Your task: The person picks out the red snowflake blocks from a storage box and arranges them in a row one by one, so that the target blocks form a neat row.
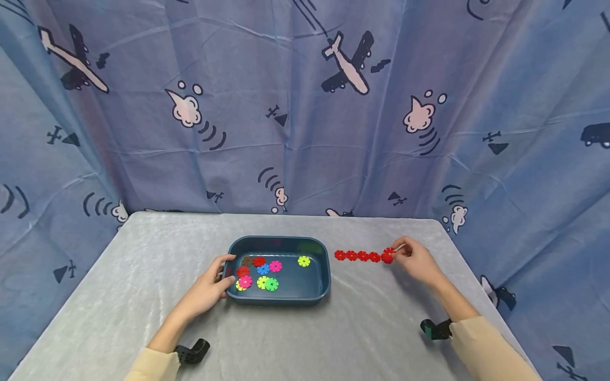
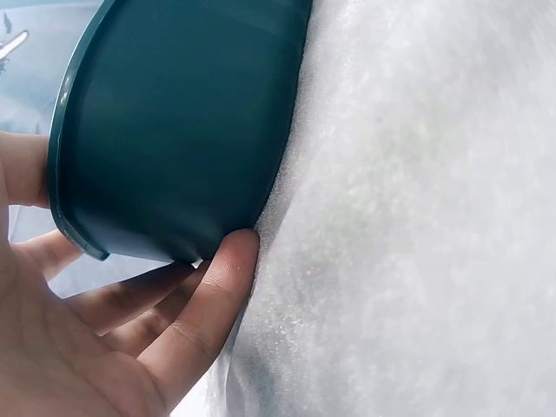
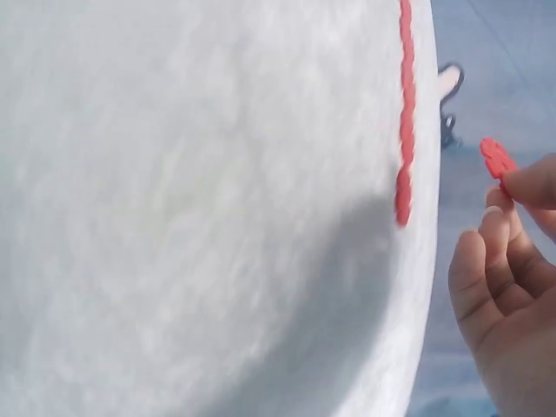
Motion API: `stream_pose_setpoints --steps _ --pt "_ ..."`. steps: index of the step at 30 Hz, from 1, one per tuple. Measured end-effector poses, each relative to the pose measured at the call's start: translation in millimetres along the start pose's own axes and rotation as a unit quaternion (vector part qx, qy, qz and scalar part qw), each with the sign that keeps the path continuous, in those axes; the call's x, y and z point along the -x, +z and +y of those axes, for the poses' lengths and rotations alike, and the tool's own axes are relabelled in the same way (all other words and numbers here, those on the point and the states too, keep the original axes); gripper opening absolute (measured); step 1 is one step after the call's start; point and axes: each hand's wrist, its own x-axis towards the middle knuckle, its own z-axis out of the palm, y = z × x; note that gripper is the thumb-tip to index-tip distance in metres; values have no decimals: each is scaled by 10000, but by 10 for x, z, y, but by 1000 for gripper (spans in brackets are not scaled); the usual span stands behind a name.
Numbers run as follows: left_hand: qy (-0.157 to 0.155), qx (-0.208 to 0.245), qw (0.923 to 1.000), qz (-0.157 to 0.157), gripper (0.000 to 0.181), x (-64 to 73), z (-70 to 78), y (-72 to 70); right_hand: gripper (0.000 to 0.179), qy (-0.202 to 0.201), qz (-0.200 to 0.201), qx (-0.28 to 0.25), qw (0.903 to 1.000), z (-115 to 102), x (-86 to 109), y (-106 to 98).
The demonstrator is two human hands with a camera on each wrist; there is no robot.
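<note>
My left hand (image 1: 204, 291) grips the left end of a dark teal plastic tray (image 1: 281, 302), thumb over the rim. In the left wrist view, its fingers (image 2: 233, 265) touch the tray's outer wall (image 2: 182, 130) from below the rim. My right hand (image 1: 418, 262) pinches a red snowflake disc (image 3: 495, 158) between thumb and finger, held above the table. Below it, a straight row of several red snowflake discs (image 1: 363, 256) lies flat to the right of the tray. The held disc is apart from the row's right end.
Inside the tray are loose snowflake discs: a blue disc (image 1: 263, 269), a brown disc (image 1: 247, 261), a yellow disc (image 1: 304, 261), and several red, pink and green ones. A pale cloth covers the table (image 1: 295, 344). A blue printed curtain (image 1: 305, 159) hangs behind and at both sides.
</note>
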Motion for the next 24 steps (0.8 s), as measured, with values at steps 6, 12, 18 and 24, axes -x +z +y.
stream_pose_setpoints --steps 6,12,18,24 --pt "-8 -20 10000 8 52 -1 2 -10 20 224 97 50 9997 209 -28 -38" --pt "10 -24 10000 30 53 -16 -23 3 20 408 -16 140 9991 375 -47 -24" --pt "-20 -5 10000 35 53 -17 -30 6 21 668 -123 236 9974 448 -83 -24" --pt "-11 37 10000 36 52 -22 -31 5 19 830 -230 418 9954 448 -132 -43"
